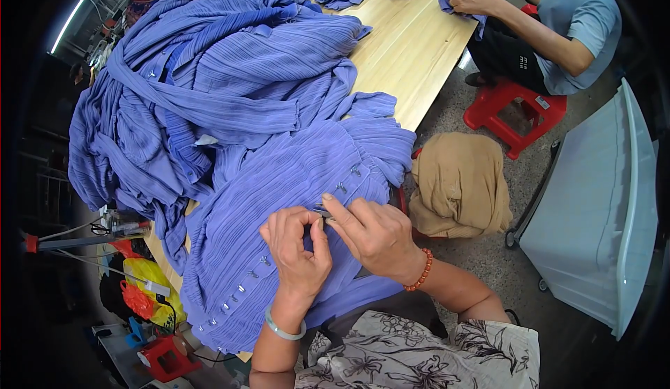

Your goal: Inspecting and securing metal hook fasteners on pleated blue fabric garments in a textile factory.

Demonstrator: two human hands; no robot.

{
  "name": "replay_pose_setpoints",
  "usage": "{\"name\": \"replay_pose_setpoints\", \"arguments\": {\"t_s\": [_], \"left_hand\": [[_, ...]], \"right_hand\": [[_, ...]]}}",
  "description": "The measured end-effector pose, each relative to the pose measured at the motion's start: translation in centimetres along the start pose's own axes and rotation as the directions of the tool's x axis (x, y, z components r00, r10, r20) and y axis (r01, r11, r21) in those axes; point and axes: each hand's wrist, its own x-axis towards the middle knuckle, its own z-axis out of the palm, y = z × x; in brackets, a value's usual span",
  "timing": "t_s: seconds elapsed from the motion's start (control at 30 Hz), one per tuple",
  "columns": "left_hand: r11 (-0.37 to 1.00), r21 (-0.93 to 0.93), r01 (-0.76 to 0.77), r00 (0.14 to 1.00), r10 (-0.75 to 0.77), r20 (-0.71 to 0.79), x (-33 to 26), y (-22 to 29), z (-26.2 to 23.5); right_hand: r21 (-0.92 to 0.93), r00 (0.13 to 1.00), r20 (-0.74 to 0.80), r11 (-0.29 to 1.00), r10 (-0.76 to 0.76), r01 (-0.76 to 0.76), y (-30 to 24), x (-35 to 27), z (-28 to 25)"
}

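A periwinkle-blue ribbed knit garment (279, 172) is spread in front of me, partly over my lap. Small metal fasteners (241, 288) run in a line along it, with thread ends beside several of them. Above this line my left hand (301, 253) is closed, thumb and forefinger pinched together. My right hand (377, 241) meets it fingertip to fingertip, also closed. A small dark, shiny metal piece (323, 211) shows between the fingertips; its kind is too small to make out, and the fingers partly hide it.
A big heap of matching garments (216, 68) covers the table's left side. Bare wooden tabletop (412, 40) shows beyond. Folded tan cloth (460, 186) sits at my right, near a white wheeled bin (593, 200). A co-worker (558, 40) handles blue cloth on a red stool (516, 113).
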Motion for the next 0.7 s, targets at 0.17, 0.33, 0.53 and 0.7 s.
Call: {"name": "replay_pose_setpoints", "arguments": {"t_s": [0.17, 0.33, 0.53, 0.7], "left_hand": [[1.0, 0.011, -0.014, 1.0, 0.014, 0.017, -0.2, 0.3, 0.1], [0.982, 0.025, -0.189, 0.976, 0.184, 0.119, -2.0, 2.4, -0.3], [0.899, -0.432, -0.068, 0.556, 0.394, 0.732, -7.1, 5.5, -0.3], [0.969, -0.217, -0.116, 0.84, 0.212, 0.5, -4.1, 4.6, -1.7]], "right_hand": [[0.043, 0.998, 0.01, 0.997, 0.062, -0.062, -0.1, 0.1, 0.1], [0.09, 0.982, -0.013, 0.978, 0.189, -0.187, 1.4, 0.7, -0.5], [0.182, 0.94, -0.036, 0.927, 0.34, -0.328, 4.3, -0.1, -1.4], [0.254, 0.901, 0.012, 0.87, 0.434, -0.423, 4.7, -1.2, -2.1]]}}
